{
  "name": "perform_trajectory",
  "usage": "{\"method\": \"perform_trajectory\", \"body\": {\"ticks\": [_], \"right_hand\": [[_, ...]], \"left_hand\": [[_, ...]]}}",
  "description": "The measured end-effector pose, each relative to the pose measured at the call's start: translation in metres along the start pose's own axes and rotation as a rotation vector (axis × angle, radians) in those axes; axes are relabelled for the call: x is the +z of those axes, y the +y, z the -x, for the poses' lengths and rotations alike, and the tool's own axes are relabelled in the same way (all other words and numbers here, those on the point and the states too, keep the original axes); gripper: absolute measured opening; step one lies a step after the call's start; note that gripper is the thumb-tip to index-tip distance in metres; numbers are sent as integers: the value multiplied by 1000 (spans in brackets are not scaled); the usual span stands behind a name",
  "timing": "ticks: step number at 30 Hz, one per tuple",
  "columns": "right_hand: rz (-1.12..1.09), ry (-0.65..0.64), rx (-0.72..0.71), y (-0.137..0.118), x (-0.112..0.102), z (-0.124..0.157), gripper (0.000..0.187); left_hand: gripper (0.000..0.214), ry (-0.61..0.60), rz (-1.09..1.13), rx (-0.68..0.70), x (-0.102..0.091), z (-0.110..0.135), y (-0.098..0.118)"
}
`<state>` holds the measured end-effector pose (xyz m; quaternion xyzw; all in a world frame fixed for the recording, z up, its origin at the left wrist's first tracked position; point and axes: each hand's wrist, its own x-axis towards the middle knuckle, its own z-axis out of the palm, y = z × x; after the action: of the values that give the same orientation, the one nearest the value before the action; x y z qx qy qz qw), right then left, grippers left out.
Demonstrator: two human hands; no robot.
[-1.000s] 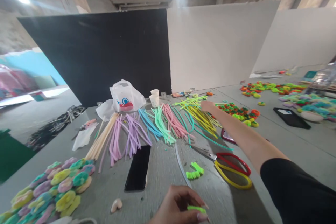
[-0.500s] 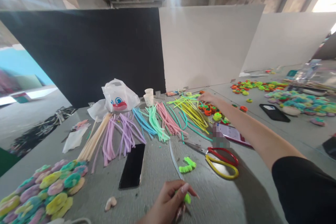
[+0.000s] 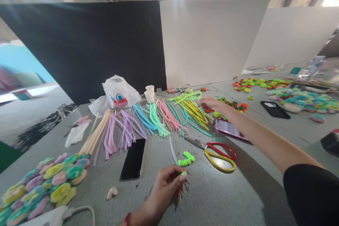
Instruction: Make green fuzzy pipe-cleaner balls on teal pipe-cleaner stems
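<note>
My left hand is closed in a pinch at the front of the table, on a small bright green coil of pipe cleaner. Just beyond it lie more bright green coiled pieces and a thin pale strip. My right hand reaches far forward, low over small orange pieces beside the yellow pipe cleaners. Its fingers are blurred, so whether they grip anything is unclear. Scissors with one red and one yellow handle lie between the hands, blades parted.
Bundles of purple, blue, mint and pink pipe cleaners fan across the table. A black phone lies left, a lit phone under my right forearm. Fuzzy pastel flowers, a plastic bag and paper cups stand around.
My right hand has shifted slightly nearer over the orange pieces, more of which now show beyond my forearm. My left hand keeps its green coil; the whole view has shifted a little.
</note>
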<state>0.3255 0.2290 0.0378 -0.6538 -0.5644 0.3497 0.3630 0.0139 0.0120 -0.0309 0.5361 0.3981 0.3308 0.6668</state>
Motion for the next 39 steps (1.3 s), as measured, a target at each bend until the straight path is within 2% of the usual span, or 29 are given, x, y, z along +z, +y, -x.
{"method": "perform_trajectory", "body": {"ticks": [3,7,9,11,13,16,19,22,26,28,30,33,36,39], "right_hand": [[95,59,-10,1,9,6,10],[312,179,-91,-9,17,16,35],[435,182,-154,-17,24,25,39],[549,81,-191,-26,34,34,30],[656,-94,-158,-31,47,42,15],[757,-361,-51,-34,63,49,16],[750,-549,10,-34,65,51,15],[626,-675,0,-38,47,53,10],[384,-707,-48,-45,11,63,16],[34,-688,-83,-46,0,72,19],[-243,-591,-114,-47,0,84,20],[-584,-373,-136,-45,22,105,18],[-825,-166,-53,-34,62,129,19],[-924,-148,17,-14,98,151,24]], "left_hand": [[47,19,28,15,0,1,1],[45,19,52,2,1,1,0],[45,17,48,-1,1,0,1],[46,23,38,0,2,0,2],[48,33,30,-3,2,0,4],[49,42,13,-4,1,1,6],[48,34,0,-7,2,2,5],[51,54,28,34,1,2,3],[50,217,21,104,-1,0,-1],[47,286,-21,140,-3,-2,-2],[43,305,-69,174,-6,-4,-2],[43,289,-100,172,-9,-7,0],[43,266,-87,170,-12,-8,2],[41,271,-87,192,-13,-9,3]]}}
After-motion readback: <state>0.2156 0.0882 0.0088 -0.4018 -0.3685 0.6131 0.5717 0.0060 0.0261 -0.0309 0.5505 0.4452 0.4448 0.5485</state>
